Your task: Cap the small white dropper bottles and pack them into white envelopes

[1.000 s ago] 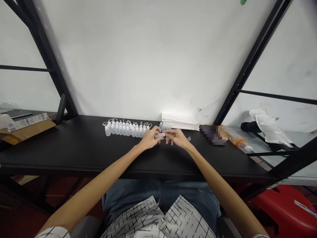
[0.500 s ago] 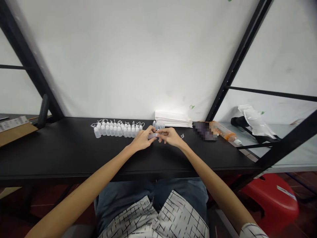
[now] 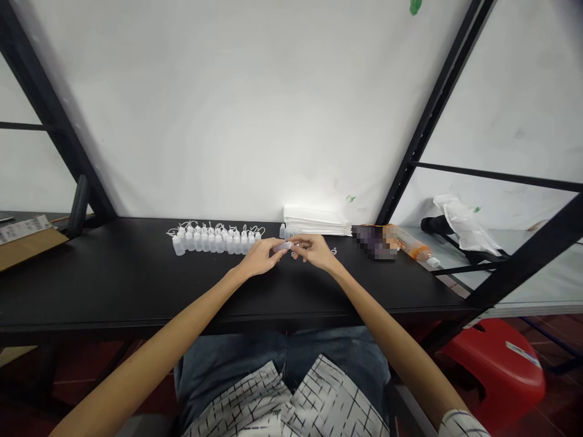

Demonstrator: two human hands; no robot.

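My left hand (image 3: 260, 257) is closed round a small translucent plastic dropper bottle (image 3: 281, 246), tilted on its side with its neck to the right. At that neck end, my right hand (image 3: 315, 250) pinches the white cap, which is mostly behind the fingers. A thin white strap shows under the right fingertips. To the left of my hands stand rows of similar bottles (image 3: 212, 243), with white caps and looped straps. More bottles (image 3: 288, 231) sit just behind my hands, partly hidden. A small white cap piece (image 3: 334, 251) lies right of my right hand.
A stack of white sheets or bags (image 3: 316, 220) rests against the wall. To the right are a blurred dark object (image 3: 376, 243) and an orange-labelled bottle (image 3: 412, 244). A cardboard box (image 3: 34, 243) is at far left. Black frame posts (image 3: 437, 109) flank the black table (image 3: 136, 291).
The view has shifted slightly. The left fingers have spread a little, showing more of the bottle. The right fingers remain at the cap end.
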